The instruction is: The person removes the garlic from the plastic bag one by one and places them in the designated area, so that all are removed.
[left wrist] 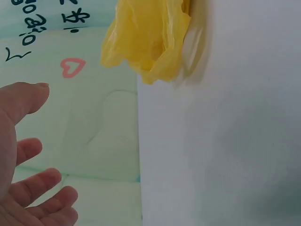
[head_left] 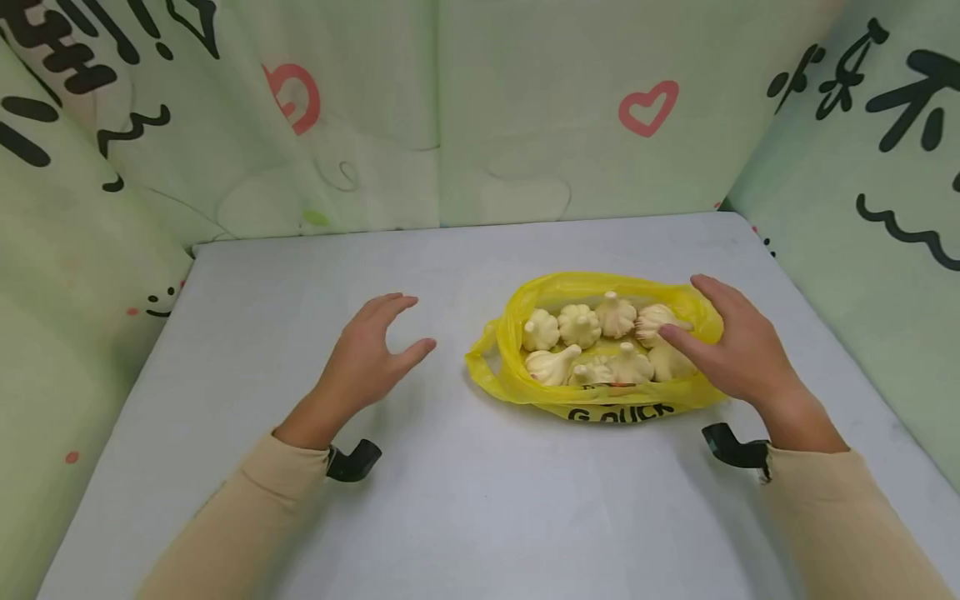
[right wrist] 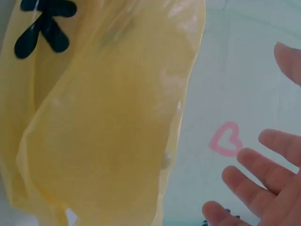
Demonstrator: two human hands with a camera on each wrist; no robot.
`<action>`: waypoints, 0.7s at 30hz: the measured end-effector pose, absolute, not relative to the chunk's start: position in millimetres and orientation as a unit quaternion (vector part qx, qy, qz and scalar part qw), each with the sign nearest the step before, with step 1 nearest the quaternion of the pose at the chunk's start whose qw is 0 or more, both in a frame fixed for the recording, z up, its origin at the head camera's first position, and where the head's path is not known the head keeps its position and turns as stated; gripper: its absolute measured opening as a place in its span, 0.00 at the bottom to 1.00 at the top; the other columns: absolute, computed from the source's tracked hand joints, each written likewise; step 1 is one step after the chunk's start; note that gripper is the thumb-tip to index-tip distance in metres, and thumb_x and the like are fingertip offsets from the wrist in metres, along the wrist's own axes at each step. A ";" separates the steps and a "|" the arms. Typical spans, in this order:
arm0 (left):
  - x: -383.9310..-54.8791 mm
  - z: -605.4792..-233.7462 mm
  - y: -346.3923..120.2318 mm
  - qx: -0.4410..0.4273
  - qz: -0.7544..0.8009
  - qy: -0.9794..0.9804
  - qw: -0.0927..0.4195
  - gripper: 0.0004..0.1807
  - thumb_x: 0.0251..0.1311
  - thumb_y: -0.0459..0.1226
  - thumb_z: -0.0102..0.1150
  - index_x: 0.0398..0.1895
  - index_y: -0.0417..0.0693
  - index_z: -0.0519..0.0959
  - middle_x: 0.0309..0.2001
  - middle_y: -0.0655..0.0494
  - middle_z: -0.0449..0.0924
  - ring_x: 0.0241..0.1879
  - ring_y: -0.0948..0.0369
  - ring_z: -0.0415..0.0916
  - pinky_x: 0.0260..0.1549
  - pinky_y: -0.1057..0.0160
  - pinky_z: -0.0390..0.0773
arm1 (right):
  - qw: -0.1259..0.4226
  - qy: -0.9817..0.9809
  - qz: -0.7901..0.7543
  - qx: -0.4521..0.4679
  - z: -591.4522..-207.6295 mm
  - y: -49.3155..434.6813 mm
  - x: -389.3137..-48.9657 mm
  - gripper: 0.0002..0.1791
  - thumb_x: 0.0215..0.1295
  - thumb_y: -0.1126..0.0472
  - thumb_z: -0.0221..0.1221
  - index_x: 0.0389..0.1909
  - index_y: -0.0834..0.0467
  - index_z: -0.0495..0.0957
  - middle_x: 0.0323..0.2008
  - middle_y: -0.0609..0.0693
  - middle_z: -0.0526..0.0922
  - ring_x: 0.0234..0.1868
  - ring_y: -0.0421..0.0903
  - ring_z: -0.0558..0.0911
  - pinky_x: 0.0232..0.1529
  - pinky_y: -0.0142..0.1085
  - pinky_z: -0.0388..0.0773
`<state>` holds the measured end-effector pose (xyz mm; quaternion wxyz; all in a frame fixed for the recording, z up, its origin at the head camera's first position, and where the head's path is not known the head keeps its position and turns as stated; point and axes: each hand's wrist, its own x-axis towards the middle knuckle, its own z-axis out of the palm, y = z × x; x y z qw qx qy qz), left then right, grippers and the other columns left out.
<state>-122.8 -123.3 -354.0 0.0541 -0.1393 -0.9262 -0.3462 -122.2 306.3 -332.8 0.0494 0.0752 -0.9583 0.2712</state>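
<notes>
A yellow plastic bag (head_left: 495,392) lies on the table with its mouth spread wide, several garlic bulbs (head_left: 579,325) showing inside. Dark lettering runs along its near side. My left hand (head_left: 367,354) hovers left of the bag, thumb and fingers apart, holding nothing. Over the bag's right end is my right hand (head_left: 738,342), fingers spread, hiding part of the rim and some garlic. In the right wrist view the bag's side (right wrist: 113,122) fills the left, and the right hand's fingers (right wrist: 256,188) stand apart from it. The left wrist view shows a bag end (left wrist: 150,42) beyond the left hand's thumb (left wrist: 23,99).
The white table (head_left: 465,508) reaches to a pale green printed curtain (head_left: 510,125) at the back and both sides. A black wrist mount (head_left: 354,461) sticks out from the left sleeve, another mount (head_left: 735,448) from the right.
</notes>
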 end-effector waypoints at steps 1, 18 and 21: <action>-123.3 -355.9 -121.1 -0.146 -0.354 -0.922 0.061 0.31 0.61 0.43 0.69 0.65 0.38 0.74 0.66 0.41 0.70 0.67 0.46 0.65 0.64 0.46 0.67 | 0.054 -0.957 0.274 0.075 -333.8 308.1 -121.7 0.43 0.70 0.47 0.61 0.76 0.66 0.55 0.74 0.68 0.57 0.73 0.69 0.55 0.67 0.68 0.50; -132.7 -368.5 -76.7 -0.201 -0.460 -0.865 0.009 0.24 0.62 0.38 0.69 0.59 0.40 0.79 0.62 0.47 0.74 0.59 0.51 0.73 0.59 0.55 0.74 | 0.055 -0.956 0.287 0.004 -351.6 332.8 -112.6 0.40 0.69 0.49 0.61 0.75 0.65 0.58 0.70 0.70 0.61 0.64 0.70 0.63 0.57 0.69 0.63; -136.1 -371.5 -69.5 -0.215 -0.486 -0.847 -0.022 0.22 0.62 0.37 0.69 0.58 0.39 0.79 0.62 0.49 0.74 0.61 0.53 0.72 0.60 0.59 0.72 | 0.057 -0.955 0.291 0.003 -355.4 336.1 -111.7 0.40 0.69 0.49 0.61 0.74 0.65 0.59 0.71 0.69 0.60 0.65 0.71 0.62 0.57 0.69 0.63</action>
